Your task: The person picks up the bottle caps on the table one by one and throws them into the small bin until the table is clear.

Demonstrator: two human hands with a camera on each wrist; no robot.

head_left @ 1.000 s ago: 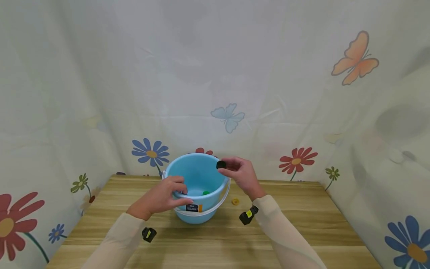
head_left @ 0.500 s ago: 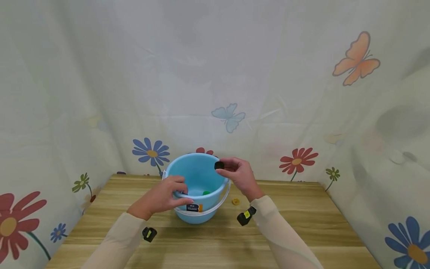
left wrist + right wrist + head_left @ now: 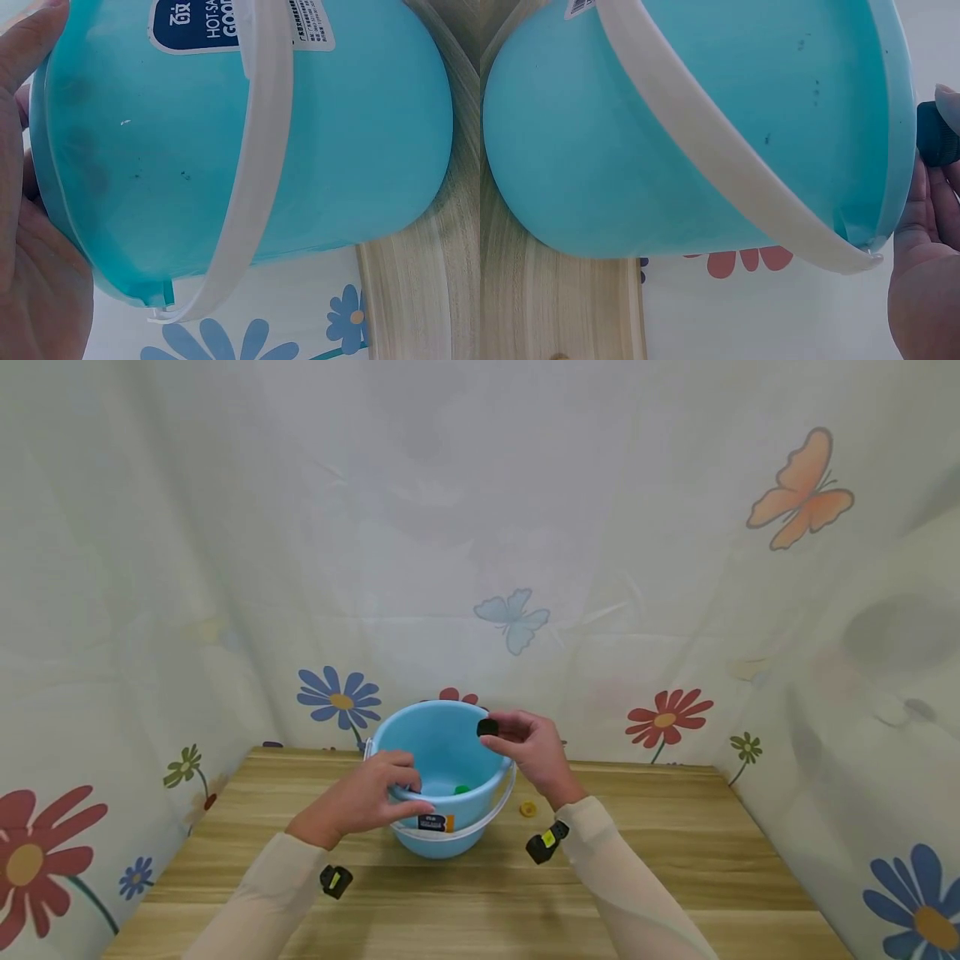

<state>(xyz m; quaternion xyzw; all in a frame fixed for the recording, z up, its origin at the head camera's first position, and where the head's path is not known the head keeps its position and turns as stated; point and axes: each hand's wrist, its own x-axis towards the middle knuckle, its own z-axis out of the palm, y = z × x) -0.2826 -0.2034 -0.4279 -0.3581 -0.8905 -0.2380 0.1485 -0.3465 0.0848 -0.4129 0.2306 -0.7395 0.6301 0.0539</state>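
Observation:
A light blue bucket stands upright on the table. My left hand grips its near left rim, thumb outside and fingers over the inside; the left wrist view shows that hand along the rim too. Between thumb and fingers of my right hand is a black bottle cap, held at the bucket's right rim. Ridges show on the cap in the right wrist view. A small green piece lies inside the bucket, partly hidden by the near wall.
To the right of the bucket a yellow cap lies on the wooden table. The bucket's white handle hangs down across its front. Behind the table hangs a pale curtain with flowers and butterflies.
My right hand has shifted slightly left with the black bottle cap, further over the bucket's opening. The left hand keeps its grip on the rim.

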